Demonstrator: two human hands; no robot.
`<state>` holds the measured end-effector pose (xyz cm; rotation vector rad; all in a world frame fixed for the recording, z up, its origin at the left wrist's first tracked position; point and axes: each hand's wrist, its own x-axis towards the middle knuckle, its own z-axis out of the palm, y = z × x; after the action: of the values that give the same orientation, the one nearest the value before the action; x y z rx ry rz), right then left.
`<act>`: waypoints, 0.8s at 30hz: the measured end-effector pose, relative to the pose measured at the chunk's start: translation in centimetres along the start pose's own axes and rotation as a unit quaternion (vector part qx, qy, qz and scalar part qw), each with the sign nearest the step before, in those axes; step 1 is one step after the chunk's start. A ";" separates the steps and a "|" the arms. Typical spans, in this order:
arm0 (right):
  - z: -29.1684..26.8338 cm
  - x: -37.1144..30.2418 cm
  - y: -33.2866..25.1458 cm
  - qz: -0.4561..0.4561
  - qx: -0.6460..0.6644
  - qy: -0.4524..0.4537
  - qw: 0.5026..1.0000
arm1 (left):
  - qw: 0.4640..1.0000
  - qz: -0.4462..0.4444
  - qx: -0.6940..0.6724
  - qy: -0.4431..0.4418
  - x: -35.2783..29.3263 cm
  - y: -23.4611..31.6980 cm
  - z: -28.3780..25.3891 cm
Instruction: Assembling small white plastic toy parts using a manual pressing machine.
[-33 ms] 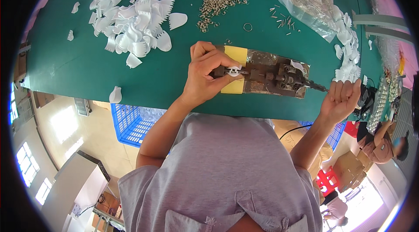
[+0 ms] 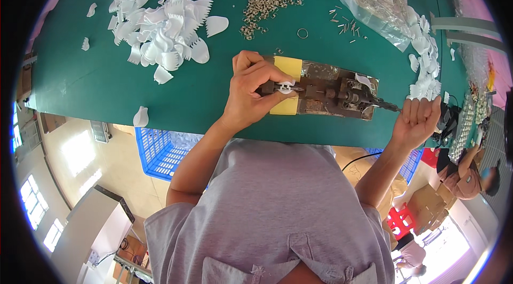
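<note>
My left hand [image 2: 255, 90] pinches a white plastic claw clip [image 2: 285, 87] between thumb and fingertips, at the left end of a dark metal hand press [image 2: 335, 93]. The fingers partly cover the clip. My right hand [image 2: 418, 121] is closed round the far end of the press's lever [image 2: 389, 105], to the right. Yellow tape [image 2: 288, 67] wraps the press's base near the left hand. One loose white piece [image 2: 363, 79] rests on top of the press.
A large heap of white toothed clip halves [image 2: 165, 32] lies at the left. Metal springs [image 2: 264, 8] and short pins [image 2: 348, 26] are scattered beyond the press. A bag of metal parts [image 2: 372, 3] and more white pieces [image 2: 426, 64] sit at the right. A blue basket [image 2: 155, 153] stands below the table edge.
</note>
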<state>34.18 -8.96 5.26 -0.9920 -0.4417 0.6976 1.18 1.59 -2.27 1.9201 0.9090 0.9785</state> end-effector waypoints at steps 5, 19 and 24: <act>-2.8 1.0 0.5 0.071 0.126 0.005 0.989 | 1.000 0.014 0.009 -0.014 0.3 0.2 -0.4; -2.9 1.0 0.4 0.082 0.134 -0.010 0.987 | 0.999 0.028 -0.014 -0.002 0.6 -0.1 0.2; -2.7 1.0 0.4 0.084 0.132 -0.003 0.988 | 0.999 0.042 -0.015 0.014 0.6 -0.3 0.4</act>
<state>36.45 -9.75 3.64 -0.7829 -0.2634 0.8859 1.69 2.09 -2.54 1.9358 0.8314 1.0655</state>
